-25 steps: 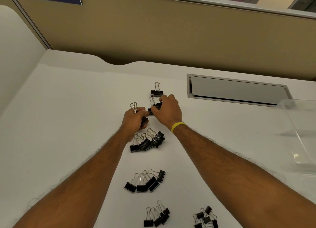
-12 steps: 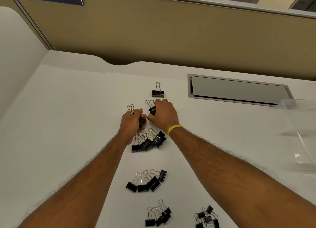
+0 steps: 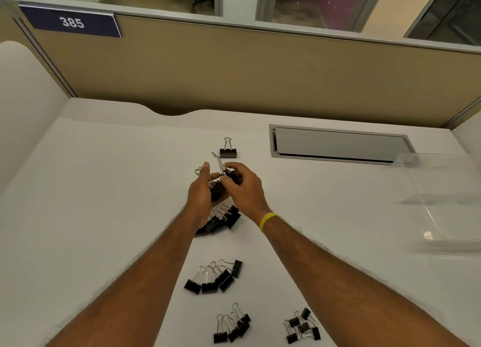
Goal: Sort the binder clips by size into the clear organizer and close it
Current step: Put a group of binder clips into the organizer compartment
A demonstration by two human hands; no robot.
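My left hand [image 3: 201, 194] cups large clips [image 3: 217, 190]; right hand [image 3: 243, 187] pinches one clip [image 3: 231, 176]. Clear organizer [image 3: 432, 224] sits well right, nearer my right hand; stray clip [image 3: 228, 152] just beyond both.

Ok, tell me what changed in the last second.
The left hand and right hand rose off the desk and drew together. The right hand lifted a large clip and pinches it beside the other clip that the left hand holds. The lone clip, the sorted piles and the clear organizer stayed put.
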